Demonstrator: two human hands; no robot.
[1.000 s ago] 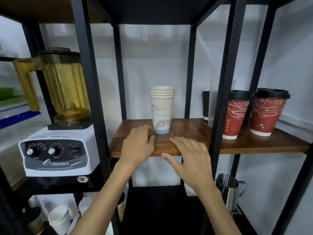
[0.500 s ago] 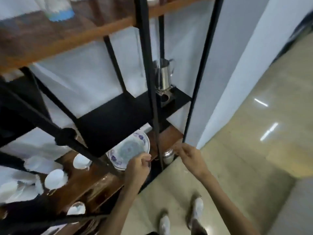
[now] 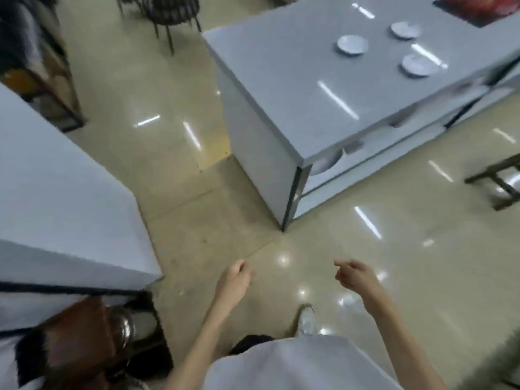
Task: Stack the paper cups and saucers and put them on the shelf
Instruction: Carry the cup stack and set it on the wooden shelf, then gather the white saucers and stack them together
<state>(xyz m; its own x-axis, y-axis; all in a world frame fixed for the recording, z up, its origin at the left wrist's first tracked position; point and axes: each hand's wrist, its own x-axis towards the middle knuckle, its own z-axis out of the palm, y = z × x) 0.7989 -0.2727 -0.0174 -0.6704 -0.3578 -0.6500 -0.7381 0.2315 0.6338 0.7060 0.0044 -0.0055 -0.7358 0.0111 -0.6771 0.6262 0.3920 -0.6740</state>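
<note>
Three white saucers lie apart on the grey counter (image 3: 295,88) at the upper right: one saucer (image 3: 352,45) on the left, a second saucer (image 3: 406,30) farther back, a third saucer (image 3: 418,65) nearest the counter's right side. My left hand (image 3: 234,278) and my right hand (image 3: 355,275) hang low over the tiled floor, far from the counter. Both hold nothing, with fingers loosely curled. No paper cups are in view. The frame is blurred.
A white cabinet side (image 3: 56,198) fills the left. The shelf's lower corner with a metal jug (image 3: 121,329) shows at bottom left. Chair legs (image 3: 168,21) stand at the top, a dark stool (image 3: 501,181) at the right. Open floor lies between me and the counter.
My view has swung away from the shelf with the stacked cups, down past its lower levels, to the floor and counter. Both hands came off the shelf board and now hang free.
</note>
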